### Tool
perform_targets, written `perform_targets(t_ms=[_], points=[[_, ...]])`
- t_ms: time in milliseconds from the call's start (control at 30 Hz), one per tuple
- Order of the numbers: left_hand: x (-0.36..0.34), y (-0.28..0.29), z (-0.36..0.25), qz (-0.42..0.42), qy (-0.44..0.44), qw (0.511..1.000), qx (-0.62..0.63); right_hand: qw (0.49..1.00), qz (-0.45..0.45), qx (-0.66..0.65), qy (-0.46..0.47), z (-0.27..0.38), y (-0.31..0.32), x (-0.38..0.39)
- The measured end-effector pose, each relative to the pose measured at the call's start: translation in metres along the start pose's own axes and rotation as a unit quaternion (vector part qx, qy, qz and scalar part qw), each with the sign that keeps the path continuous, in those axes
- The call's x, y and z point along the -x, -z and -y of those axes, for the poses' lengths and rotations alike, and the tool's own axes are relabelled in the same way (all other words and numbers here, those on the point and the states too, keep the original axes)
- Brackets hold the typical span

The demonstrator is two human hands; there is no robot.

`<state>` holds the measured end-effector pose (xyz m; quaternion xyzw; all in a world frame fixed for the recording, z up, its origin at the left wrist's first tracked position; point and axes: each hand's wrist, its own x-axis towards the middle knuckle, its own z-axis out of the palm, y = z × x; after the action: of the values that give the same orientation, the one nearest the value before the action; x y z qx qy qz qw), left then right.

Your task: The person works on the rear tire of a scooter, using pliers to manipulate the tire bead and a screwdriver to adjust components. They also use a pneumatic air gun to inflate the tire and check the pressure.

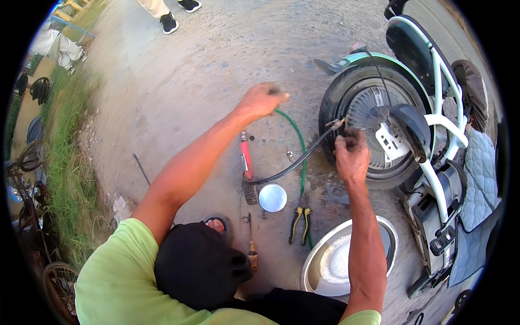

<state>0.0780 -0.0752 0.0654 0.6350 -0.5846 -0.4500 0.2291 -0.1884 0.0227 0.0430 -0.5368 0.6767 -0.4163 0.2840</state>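
At the far left, a strip of grass ran beside the concrete ground, with bicycle wheels lying at its edge. Farther right, the left hand was raised above the ground and closed in a fist around the top handle of a red floor pump, though blur hid the handle itself. The pump stood upright, its base just beside a small round gauge. Near the base lay a screwdriver and, a little to the right, a pair of pliers with yellow-and-black grips. A green hose curved past them. A black hose ran from the pump base up to the right hand, whose fingers were pinched shut on the hose end, pressing it against the rim of a scooter's rear wheel. Below that forearm sat a metal basin holding water. The scooter lay tipped on its side at the right, its wheel facing up, the tyre touching the wet concrete.
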Motion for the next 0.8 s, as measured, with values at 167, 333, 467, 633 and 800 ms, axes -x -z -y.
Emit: perform_targets(t_ms=[167, 333, 467, 633, 800], points=[[0.030, 0.038, 0.114, -0.095, 0.029, 0.974, -0.202, 0.975, 0.110, -0.025, -0.190, 0.048, -0.009, -0.005], [0.059, 0.043, 0.148, -0.008, 0.017, 0.984, -0.178, 0.956, 0.133, -0.044, -0.258, 0.046, -0.016, -0.018], [0.082, 0.047, 0.156, 0.087, -0.258, 0.939, -0.209, 0.951, 0.128, -0.065, -0.272, 0.048, -0.021, -0.017], [0.082, 0.033, 0.128, 0.264, -0.390, 0.751, -0.462, 0.943, 0.131, -0.101, -0.289, 0.044, -0.020, -0.018], [0.066, 0.000, 0.122, 0.310, -0.370, 0.670, -0.563, 0.942, 0.127, -0.110, -0.292, 0.050, -0.023, -0.017]])
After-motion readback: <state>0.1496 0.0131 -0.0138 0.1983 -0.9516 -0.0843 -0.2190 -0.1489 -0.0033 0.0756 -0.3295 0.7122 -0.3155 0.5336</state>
